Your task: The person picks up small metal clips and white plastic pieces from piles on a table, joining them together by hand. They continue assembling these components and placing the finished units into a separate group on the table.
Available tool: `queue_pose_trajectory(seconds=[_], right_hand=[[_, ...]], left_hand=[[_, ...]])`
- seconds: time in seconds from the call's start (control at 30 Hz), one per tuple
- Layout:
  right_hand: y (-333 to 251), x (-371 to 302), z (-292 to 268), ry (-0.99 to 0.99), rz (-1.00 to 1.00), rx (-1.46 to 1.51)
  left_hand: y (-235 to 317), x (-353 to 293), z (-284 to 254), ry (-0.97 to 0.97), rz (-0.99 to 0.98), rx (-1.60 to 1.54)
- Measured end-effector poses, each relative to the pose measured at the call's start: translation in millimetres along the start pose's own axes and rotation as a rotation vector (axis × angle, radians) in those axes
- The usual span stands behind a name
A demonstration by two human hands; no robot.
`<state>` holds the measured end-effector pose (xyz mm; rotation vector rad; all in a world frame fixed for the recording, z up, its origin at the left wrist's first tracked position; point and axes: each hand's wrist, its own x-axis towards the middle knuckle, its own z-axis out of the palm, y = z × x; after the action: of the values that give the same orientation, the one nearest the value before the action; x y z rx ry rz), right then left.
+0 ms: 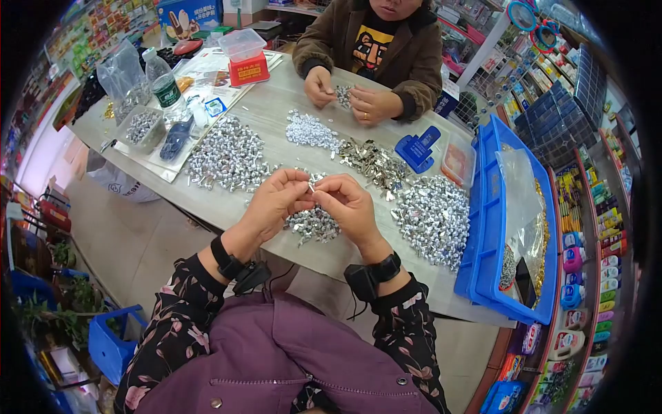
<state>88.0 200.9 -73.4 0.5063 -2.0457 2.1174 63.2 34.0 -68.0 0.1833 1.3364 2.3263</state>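
Over the near edge of the table, my left hand [276,201] and my right hand [350,210] meet fingertip to fingertip, both pinched closed. Between them is a small whitish-silver piece [312,187], too small to make out its exact kind. Right below my fingers lies a heap of small silver metal parts [314,226]. A bigger heap of like parts [231,155] spreads to the left, and another heap [434,219] to the right. Beyond my hands are a pile of small white pieces [310,130] and a pile of flat metal clips [378,165].
Across the table a co-worker's hands [372,105] handle small parts. A blue tray [469,255] with plastic bags borders the right. A blue plastic piece [418,150], a clear box [458,162], a red tub [248,70], a bottle [164,86] and a parts bowl [153,141] stand around.
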Motion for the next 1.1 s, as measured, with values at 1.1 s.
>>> queue_pose_trajectory(seconds=[1.1], right_hand=[[23,1,-9,-0.051,0.228,0.037]], left_hand=[[-5,0,13,0.023,0.257,0.793]])
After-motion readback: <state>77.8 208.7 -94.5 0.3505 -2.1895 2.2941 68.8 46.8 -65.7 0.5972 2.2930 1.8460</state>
